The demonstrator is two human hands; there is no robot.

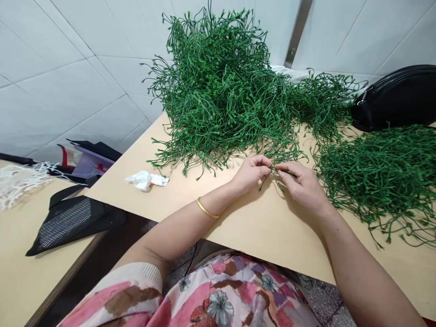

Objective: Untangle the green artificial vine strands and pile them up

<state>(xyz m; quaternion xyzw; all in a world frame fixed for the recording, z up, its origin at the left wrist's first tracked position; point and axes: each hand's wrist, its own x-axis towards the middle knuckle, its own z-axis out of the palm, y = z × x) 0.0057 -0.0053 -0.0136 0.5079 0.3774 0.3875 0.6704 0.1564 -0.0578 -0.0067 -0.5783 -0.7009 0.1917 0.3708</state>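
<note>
Over the middle of the table [245, 236], the left hand [250, 175] and right hand [304, 184] nearly meet, fingers of each pinched on thin green stems [274, 168]. A smaller green pile [381, 172] lies on the table's right side and white tissue [141, 180] on its left; the big green pile [221, 91] fills its far side, a black bag [398, 97] at its far right.

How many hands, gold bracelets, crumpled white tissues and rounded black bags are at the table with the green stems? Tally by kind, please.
Hands: 2 (left hand, right hand)
Gold bracelet: 1
Crumpled white tissue: 1
Rounded black bag: 1
Total: 5
Green stems are too tangled to count, so left out.
</note>
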